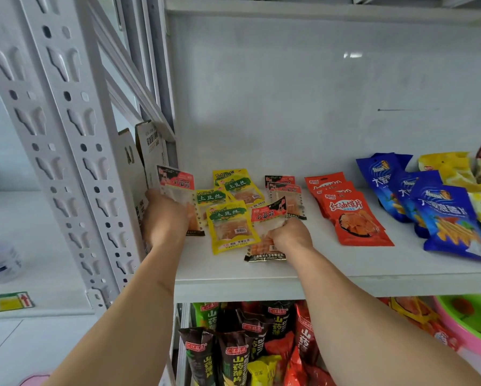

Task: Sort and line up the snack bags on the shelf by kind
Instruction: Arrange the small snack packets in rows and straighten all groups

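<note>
White shelf (345, 274), red-topped clear snack bags (268, 215)

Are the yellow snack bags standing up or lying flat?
Lying flat: the three yellow snack bags with green labels rest face up on the white shelf, overlapping.

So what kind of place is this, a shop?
Probably a small shop or stockroom: a white metal shelf holds many packaged snack bags, more bags fill the level below, and a cardboard box leans at the side.

Bare shelf (331, 263) front — bags behind
</note>
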{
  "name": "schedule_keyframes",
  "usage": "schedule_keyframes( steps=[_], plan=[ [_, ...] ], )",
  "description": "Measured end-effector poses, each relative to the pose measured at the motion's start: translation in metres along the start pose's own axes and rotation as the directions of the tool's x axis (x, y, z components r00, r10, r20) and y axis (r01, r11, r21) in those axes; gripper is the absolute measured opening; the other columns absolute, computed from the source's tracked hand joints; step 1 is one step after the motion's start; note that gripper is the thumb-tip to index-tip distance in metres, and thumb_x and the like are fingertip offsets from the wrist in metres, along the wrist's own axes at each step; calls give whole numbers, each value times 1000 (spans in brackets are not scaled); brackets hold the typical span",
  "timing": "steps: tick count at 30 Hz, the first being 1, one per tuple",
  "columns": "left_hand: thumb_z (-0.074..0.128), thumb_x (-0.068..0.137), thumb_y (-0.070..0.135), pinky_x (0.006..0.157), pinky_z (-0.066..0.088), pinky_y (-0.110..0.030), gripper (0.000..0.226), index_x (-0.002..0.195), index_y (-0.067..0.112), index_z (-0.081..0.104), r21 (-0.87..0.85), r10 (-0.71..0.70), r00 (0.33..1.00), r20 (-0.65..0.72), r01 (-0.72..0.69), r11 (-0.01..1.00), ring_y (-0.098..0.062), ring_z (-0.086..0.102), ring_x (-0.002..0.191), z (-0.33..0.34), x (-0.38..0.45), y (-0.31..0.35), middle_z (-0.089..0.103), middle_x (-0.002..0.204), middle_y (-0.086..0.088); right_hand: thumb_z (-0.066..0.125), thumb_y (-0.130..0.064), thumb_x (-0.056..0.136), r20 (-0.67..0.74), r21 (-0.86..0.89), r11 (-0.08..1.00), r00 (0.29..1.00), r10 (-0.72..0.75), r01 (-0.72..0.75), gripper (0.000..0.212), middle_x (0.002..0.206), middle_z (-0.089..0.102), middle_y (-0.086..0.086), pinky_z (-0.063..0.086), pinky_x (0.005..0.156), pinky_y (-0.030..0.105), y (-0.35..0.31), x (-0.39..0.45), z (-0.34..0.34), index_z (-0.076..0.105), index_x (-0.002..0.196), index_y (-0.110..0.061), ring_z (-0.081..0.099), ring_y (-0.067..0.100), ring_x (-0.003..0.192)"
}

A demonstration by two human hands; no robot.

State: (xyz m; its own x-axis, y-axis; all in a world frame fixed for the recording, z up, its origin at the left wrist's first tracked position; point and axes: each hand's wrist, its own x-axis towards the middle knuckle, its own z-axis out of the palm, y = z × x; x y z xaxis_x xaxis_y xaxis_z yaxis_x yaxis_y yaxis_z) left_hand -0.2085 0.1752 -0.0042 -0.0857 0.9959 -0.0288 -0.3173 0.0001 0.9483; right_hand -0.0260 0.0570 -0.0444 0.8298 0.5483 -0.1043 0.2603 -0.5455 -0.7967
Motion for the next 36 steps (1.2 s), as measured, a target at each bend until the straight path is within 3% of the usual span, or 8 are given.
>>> schedule_keyframes(
  steps=[6, 12, 14, 15, 18, 24, 31, 36],
  plan=[
    [40, 101, 8, 43, 36, -11, 30, 128, 12, 53, 260, 159, 984, 85, -176, 950, -4, 35, 59, -4, -7, 2, 47, 95, -9, 57, -19, 89, -70, -12, 1000, 998, -8, 7, 29, 105, 67, 3, 49, 73, 31, -2, -9, 4, 57, 117, -13, 62, 25, 89],
    [36, 102, 14, 59, 48, -13, 26, 118, 11, 57, 192, 6, 989, 147, -34, 981, -7, 42, 63, 14, -4, -16, 50, 90, -4, 55, -23, 91, -231, -68, 995, 969, -83, 69, 29, 103, 69, 1, 46, 66, 31, -4, -9, -15, 56, 120, -19, 63, 24, 83],
    [43, 96, 8, 67, 37, -22, 18, 102, 17, 57, 834, 165, 947, 276, -321, 448, -14, 39, 63, 21, -19, -21, 45, 75, -1, 58, -22, 93, -266, -21, 996, 960, -85, 82, 19, 97, 68, -1, 46, 66, 31, 2, -6, -25, 56, 111, -17, 64, 21, 81],
    [45, 95, 6, 69, 35, -23, 17, 97, 20, 55, 872, 198, 922, 331, -380, 310, -14, 42, 66, 27, -23, -18, 45, 73, 0, 58, -20, 94, -280, 13, 995, 955, -96, 104, 17, 91, 65, -3, 45, 62, 29, 7, -2, -30, 55, 111, -16, 62, 18, 76],
    [43, 99, 9, 63, 45, -20, 22, 112, 6, 61, 297, -124, 973, 193, 63, 953, -10, 51, 71, 44, -23, -31, 58, 94, -6, 59, -21, 97, -285, 71, 986, 950, -125, 151, 17, 90, 63, -4, 42, 62, 29, 21, 9, -43, 54, 112, -16, 58, 15, 72],
    [42, 102, 29, 72, 52, -43, 21, 114, 18, 55, 444, -125, 954, 273, -10, 896, -28, 62, 82, 73, -35, -62, 67, 95, -8, 61, -30, 96, -229, 194, 973, 970, -79, 125, 30, 112, 66, 2, 48, 80, 33, 40, 45, -39, 57, 120, -12, 63, 24, 96],
    [53, 99, 43, 77, 50, -37, 29, 114, 17, 54, 522, -94, 952, 290, -75, 850, -26, 64, 92, 94, -32, -74, 68, 99, -4, 59, -24, 97, -230, 148, 966, 958, -173, 210, 38, 116, 68, -3, 48, 61, 25, 45, 94, -28, 52, 134, -23, 62, 12, 77],
    [52, 102, 37, 77, 51, -37, 32, 125, 16, 51, 566, -30, 959, 282, -141, 812, -24, 63, 87, 111, -26, -83, 63, 88, 1, 51, -23, 95, -227, -5, 980, 954, -194, 198, 24, 102, 69, 1, 49, 71, 33, 46, 120, -25, 55, 117, -19, 66, 27, 89]
  ],
)
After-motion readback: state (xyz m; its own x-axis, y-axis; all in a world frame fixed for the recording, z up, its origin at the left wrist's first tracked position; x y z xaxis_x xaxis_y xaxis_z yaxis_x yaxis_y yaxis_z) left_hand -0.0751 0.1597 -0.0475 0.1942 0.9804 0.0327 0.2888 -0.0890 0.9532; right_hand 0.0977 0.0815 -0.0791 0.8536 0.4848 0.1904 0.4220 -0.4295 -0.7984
